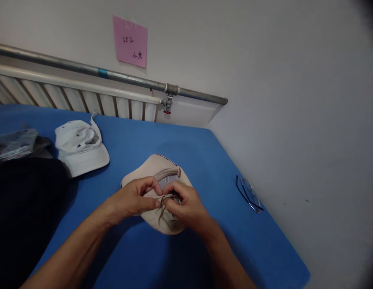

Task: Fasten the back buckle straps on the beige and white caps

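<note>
A beige cap (153, 166) lies on the blue table with its inside facing up and its brim toward the far left. My left hand (138, 196) pinches the cap's edge from the left, near a thin dark cord or strap. From the right, my right hand (183, 202) pinches the same spot, its fingertips almost touching those of my left hand. The exact bit between the fingertips is partly hidden. A curved inner band shows just beyond the hands.
On the blue table (174, 140), a white cap (80, 146) lies at the left, beside grey fabric (16, 144) and a black item (26, 204). Glasses (249, 194) rest near the right edge. A radiator (92, 100) and pipe (132, 79) run along the back wall.
</note>
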The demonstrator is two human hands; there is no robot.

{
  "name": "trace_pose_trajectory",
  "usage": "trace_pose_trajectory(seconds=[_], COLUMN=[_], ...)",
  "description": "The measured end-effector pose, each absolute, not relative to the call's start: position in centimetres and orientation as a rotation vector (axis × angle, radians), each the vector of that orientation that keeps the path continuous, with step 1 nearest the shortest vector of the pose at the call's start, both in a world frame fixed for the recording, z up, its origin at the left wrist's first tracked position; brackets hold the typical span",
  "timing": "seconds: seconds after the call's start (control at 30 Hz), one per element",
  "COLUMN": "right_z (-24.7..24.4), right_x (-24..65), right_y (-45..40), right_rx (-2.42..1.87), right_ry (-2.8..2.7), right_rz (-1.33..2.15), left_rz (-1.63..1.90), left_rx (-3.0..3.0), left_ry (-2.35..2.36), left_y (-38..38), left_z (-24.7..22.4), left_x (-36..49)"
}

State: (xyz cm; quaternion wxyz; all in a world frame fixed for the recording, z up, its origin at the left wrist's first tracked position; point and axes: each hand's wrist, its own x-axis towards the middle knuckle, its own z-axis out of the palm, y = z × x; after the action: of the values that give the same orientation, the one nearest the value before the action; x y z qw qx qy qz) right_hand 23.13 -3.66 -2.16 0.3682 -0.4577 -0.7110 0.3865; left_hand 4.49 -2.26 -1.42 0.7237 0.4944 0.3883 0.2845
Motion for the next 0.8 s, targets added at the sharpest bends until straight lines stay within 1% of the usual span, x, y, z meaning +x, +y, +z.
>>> trace_pose_trajectory(seconds=[0.1, 0.23, 0.37, 0.43, 0.53, 0.6, 0.7, 0.8], right_z=[-2.0, -1.5, -1.0, -0.9, -0.5, -0.3, -0.4, -1.0], right_x=[22.7, 23.6, 25.5, 26.2, 26.7, 26.5, 26.1, 25.8], right_y=[-3.8, -3.9, -3.4, -3.1, -3.1, -3.3, -3.7, -3.8], right_rx=[-1.152, -0.975, -0.978, -1.032, -1.053, -1.031, -1.018, -1.102], right_ry=[-1.875, -1.769, -1.641, -1.716, -1.922, -2.011, -2.081, -2.181], right_rz=[0.803, 0.690, 0.401, 0.382, 0.491, 0.497, 0.371, 0.235], left_rz=[0.662, 0.676, 0.612, 0.559, 0.508, 0.527, 0.643, 0.707], left_rx=[1.063, 0.999, 1.054, 1.142, 1.315, 1.423, 1.565, 1.675], left_ry=[0.854, 0.856, 0.864, 0.898, 0.969, 0.999, 1.019, 1.017], left_y=[-2.1, -1.9, -1.8, -1.9, -1.9, -1.9, -1.8, -2.0], left_z=[-1.6, -1.7, -1.2, -1.0, -0.9, -0.9, -0.6, 0.0], left_x=[4.3, 3.7, 3.4, 3.3, 3.2, 3.2, 3.2, 3.3])
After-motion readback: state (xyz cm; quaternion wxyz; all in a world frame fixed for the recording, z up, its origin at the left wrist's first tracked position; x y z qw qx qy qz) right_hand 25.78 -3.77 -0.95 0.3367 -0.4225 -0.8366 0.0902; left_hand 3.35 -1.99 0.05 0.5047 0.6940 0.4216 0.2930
